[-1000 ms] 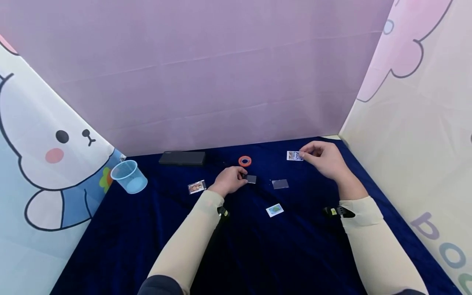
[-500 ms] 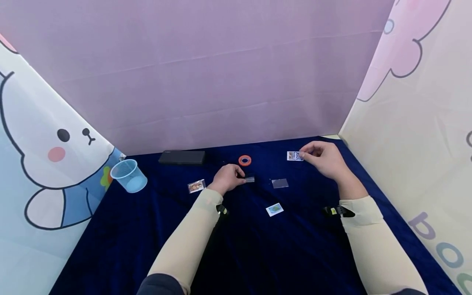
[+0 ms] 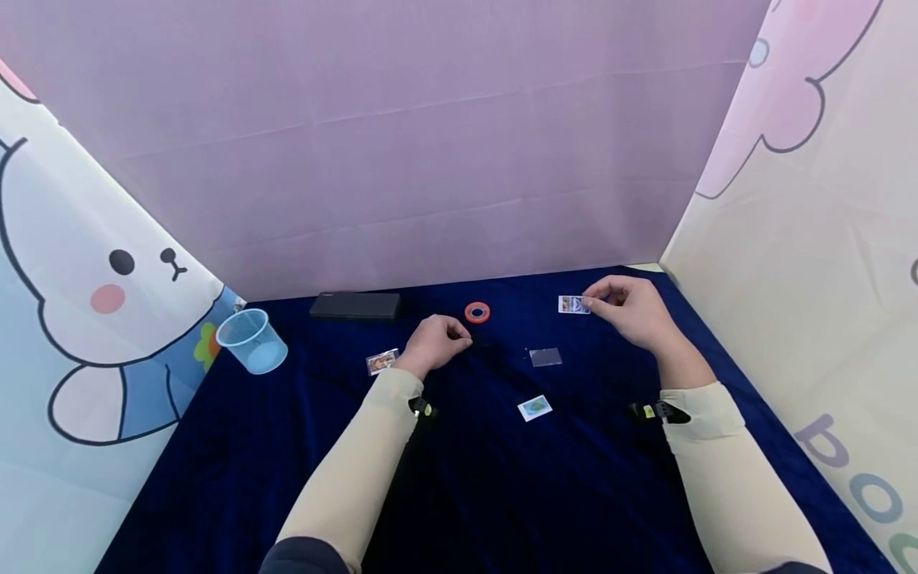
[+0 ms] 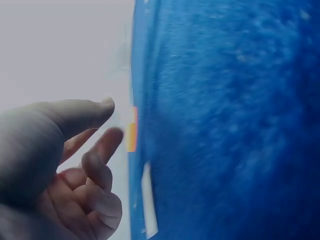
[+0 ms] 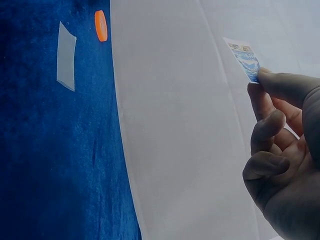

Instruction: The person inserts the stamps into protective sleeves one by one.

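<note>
My left hand is near the table's middle, thumb and index finger together at the tips. It pinches a small clear plastic sleeve, which hardly shows against the dark cloth. In the left wrist view the sleeve is only a faint edge beyond the fingertips. At the right, my right hand pinches a small picture card by one edge, raised, with the other fingers curled. A second clear sleeve lies flat between the hands. Nearer me rests a white card with a green-blue picture.
An orange tape roll lies behind the left hand. A sleeved picture card sits left of that hand, partly behind the wrist. A black case is at the back; a blue plastic cup stands far left. Fabric walls enclose the table.
My left hand has drawn slightly left and back, and the sleeve at its fingertips has gone from a bright patch to barely visible. The right hand and its card have stayed still.
</note>
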`<control>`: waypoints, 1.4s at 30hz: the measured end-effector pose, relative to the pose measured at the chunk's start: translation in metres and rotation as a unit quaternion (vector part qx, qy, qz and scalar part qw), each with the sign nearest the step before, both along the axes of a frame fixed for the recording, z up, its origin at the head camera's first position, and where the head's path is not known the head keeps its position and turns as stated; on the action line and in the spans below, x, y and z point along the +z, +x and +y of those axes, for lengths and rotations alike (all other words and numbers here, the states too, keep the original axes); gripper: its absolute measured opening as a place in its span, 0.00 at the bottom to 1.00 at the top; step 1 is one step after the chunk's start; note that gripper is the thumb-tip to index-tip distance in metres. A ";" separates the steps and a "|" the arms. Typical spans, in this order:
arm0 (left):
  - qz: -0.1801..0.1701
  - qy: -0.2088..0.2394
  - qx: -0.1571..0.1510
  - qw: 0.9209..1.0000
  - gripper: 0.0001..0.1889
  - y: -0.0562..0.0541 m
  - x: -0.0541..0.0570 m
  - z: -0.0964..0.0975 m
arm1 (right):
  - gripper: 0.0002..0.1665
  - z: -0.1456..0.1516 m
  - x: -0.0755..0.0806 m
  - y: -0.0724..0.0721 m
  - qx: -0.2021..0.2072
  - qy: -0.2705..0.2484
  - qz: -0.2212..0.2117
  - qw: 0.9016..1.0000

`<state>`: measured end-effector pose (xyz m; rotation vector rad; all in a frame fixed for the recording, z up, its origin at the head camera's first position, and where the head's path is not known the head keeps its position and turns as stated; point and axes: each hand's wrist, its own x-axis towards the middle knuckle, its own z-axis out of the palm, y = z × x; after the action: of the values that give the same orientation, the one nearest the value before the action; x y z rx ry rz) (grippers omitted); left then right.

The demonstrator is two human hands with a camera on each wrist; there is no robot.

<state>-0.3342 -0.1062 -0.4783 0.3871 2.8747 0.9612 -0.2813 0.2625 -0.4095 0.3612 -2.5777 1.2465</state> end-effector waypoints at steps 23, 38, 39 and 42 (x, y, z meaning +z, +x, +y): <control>0.104 0.119 -0.001 0.988 0.03 0.041 0.070 -0.020 | 0.06 -0.025 0.005 -0.003 0.058 -0.020 0.003 0.998; 0.168 0.206 -0.013 0.964 0.04 0.068 0.094 -0.023 | 0.05 -0.056 0.030 0.009 0.098 -0.053 0.013 0.994; 0.170 0.214 -0.016 0.962 0.05 0.070 0.094 -0.023 | 0.05 -0.057 0.030 0.010 0.100 -0.055 0.015 0.993; 0.175 0.239 -0.021 0.955 0.05 0.074 0.096 -0.023 | 0.04 -0.059 0.030 0.012 0.103 -0.053 0.022 0.993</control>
<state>-0.2601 -0.1292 -0.3818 0.7154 2.8756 1.7425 -0.2694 0.2039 -0.3799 0.6385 -2.4753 1.4210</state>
